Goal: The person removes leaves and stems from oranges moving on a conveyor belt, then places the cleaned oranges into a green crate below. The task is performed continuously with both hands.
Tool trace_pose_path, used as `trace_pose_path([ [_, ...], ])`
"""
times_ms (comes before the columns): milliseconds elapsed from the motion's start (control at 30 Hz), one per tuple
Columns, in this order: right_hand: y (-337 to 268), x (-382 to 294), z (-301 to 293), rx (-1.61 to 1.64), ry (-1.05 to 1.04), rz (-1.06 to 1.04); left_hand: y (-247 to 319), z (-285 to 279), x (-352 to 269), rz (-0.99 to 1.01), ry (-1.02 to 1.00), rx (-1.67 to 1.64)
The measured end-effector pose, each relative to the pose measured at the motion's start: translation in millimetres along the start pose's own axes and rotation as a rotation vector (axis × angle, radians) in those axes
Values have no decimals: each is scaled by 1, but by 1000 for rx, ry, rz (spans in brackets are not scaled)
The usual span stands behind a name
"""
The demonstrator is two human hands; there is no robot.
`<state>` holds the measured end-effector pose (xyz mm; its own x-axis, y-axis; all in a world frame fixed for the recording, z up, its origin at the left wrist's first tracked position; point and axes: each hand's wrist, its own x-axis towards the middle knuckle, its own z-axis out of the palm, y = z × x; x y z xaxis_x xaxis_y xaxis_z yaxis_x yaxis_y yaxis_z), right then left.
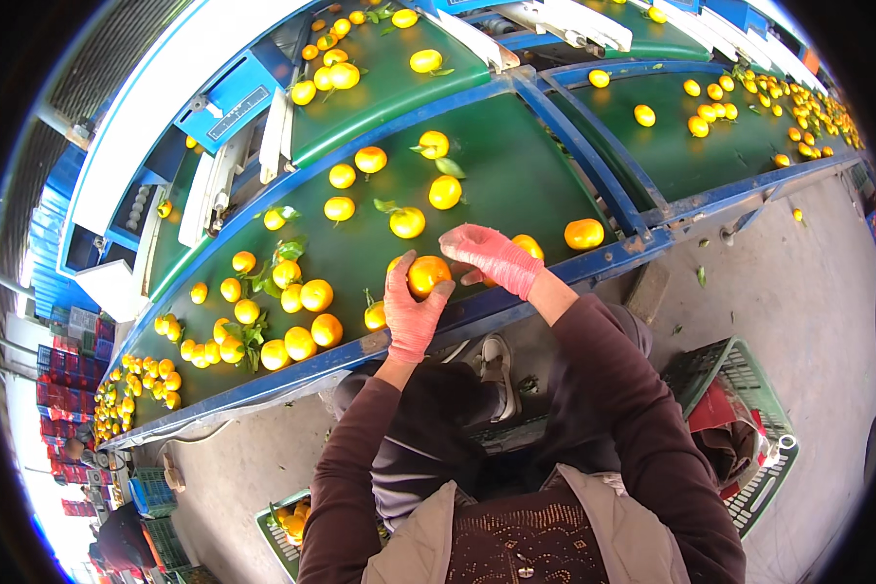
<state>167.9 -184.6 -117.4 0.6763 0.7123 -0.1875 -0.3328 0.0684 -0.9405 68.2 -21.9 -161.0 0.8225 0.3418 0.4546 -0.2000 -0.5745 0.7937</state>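
Note:
My left hand (413, 310), in a pink knit work glove with greyed fingertips, grips a large orange mandarin (429, 276) between thumb and fingers over the near edge of the green conveyor belt (511, 160). Beside it is my right hand (493, 255), gloved alike, with bent fingers turned toward that fruit. A bit of orange fruit shows beneath the right palm; whether it is held cannot be told. Another mandarin (529, 247) lies partly behind the right hand, and one more (584, 233) rests farther right. Just left of the left hand, a mandarin with a stem (375, 315) touches the belt's edge.
Mandarins with leaves (252, 336) crowd the belt's left part. A blue metal rail (474, 310) runs along its near side. A green plastic crate (763, 409) stands on the floor at right; a crate of fruit (288, 522) is at lower left. A second belt (671, 160) continues right.

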Motion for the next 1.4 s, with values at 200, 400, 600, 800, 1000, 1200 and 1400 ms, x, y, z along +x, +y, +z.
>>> trace_pose_path([
  [200, -4, -1, 6, -173, -13, -45, 26, 7, -9, -103, -25, -430],
  [400, -4, -4, 4, -89, -217, 32, 34, 11, -6, -179, -48, -532],
  [600, 11, 4, 15, 21, 40, -33, 21, 13, -5, -198, -43, -637],
  [800, 4, 12, -5, 407, 142, -41, -3, -12, -14, 92, 42, -16],
  [1000, 9, 13, -14, 435, 224, -27, -20, -43, -9, 162, 57, 171],
  [1200, -26, 5, -48, 1034, 258, -320, -24, -48, -3, 86, -8, 169],
  [1400, -40, -16, -103, 1025, 325, -698, -21, -48, -4, 69, -10, 180],
])
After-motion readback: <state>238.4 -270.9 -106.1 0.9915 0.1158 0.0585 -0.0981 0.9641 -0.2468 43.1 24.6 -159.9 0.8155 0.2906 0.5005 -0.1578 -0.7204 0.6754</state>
